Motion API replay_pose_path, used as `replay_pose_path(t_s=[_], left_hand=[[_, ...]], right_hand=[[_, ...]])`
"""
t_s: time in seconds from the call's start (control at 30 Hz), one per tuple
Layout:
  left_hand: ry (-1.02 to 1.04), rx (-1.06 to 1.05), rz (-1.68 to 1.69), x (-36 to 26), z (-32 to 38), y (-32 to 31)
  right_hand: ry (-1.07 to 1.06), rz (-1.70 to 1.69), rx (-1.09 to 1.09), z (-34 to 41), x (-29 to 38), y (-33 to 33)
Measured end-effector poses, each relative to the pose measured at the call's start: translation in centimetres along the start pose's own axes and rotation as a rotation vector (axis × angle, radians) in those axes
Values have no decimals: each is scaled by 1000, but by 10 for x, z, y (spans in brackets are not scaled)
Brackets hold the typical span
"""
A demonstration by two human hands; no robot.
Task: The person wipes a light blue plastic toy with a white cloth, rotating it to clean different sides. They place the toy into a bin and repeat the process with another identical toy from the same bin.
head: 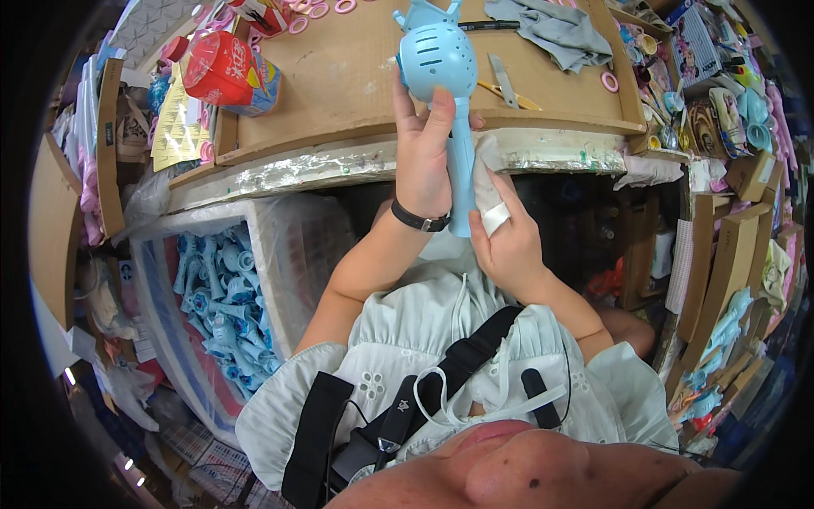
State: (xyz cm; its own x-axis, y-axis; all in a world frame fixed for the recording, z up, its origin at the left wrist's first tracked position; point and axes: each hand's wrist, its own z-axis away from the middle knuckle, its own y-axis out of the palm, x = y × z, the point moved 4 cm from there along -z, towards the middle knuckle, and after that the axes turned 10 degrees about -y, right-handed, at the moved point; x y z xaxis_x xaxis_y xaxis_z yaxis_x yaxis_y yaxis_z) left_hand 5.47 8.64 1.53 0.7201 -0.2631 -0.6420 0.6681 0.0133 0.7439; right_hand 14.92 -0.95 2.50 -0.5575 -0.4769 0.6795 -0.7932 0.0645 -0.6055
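A light blue plastic toy with a round slotted head, a crown-like top and a long handle is held upright over the bench's front edge. My left hand, with a black strap on the wrist, grips it just below the round head. In my right hand is a whitish cloth, pressed along the right side of the handle. My right thumb rests near the handle's lower end. Behind the toy, a utility blade and yellow-handled scissors lie on the cardboard-lined bench.
A plastic-lined foam bin at my left holds several similar blue toys. A red drink bottle stands at the bench's left. Grey cloth, a black marker and pink rings lie on the bench. Cardboard boxes crowd the right.
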Motion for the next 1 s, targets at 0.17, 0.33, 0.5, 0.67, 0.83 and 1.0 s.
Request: replay_pose_path(t_s=[0.17, 0.33, 0.5, 0.67, 0.83, 1.0], left_hand=[[3, -37, -100, 4, -2, -4], [47, -24, -84, 4, -1, -3], [55, -7, -18, 2, 3, 3], [121, 4, -106, 0, 8, 7], [29, 37, -69, 7, 11, 4], [-44, 177, -22, 10, 13, 3]], right_hand=[[-155, 303, 26, 3, 7, -3], [-185, 350, 46, -2, 7, -2], [-186, 349, 16, -8, 11, -3], [-181, 348, -4, -11, 13, -4], [-182, 383, -41, -17, 14, -3], [-119, 140, -117, -17, 13, -6]])
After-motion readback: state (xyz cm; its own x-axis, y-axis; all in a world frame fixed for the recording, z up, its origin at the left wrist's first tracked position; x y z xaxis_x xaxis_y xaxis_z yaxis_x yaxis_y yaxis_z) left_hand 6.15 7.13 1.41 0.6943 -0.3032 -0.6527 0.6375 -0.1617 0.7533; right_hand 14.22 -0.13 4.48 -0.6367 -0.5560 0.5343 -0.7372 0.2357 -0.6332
